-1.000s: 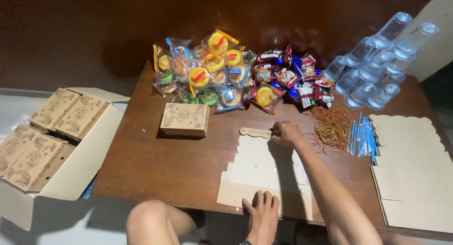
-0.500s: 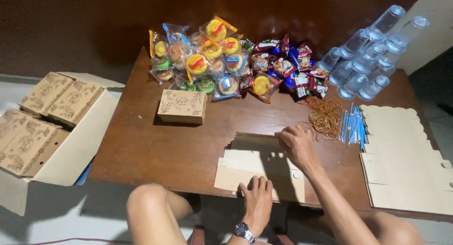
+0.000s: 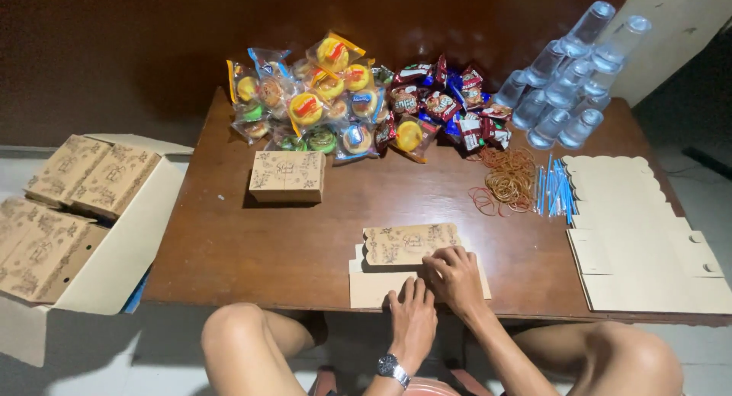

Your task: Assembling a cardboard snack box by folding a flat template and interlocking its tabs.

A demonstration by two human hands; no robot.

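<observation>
Lay across the tabletop [image 3: 252, 243]: wrapped snacks [image 3: 335, 98], plastic cups [image 3: 568, 83], rubber bands [image 3: 507, 181], blue straws [image 3: 555, 190], a folded box [image 3: 287, 176].

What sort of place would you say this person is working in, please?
Probably a home table used for packing snack boxes: a wooden table holds wrapped snacks, stacked plastic cups and flat box blanks, beside a carton of closed boxes.

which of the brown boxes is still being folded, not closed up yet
The flat box at the table's near edge, under both hands, left hand and right hand. The box mid-table and those in the carton are already closed.
</observation>
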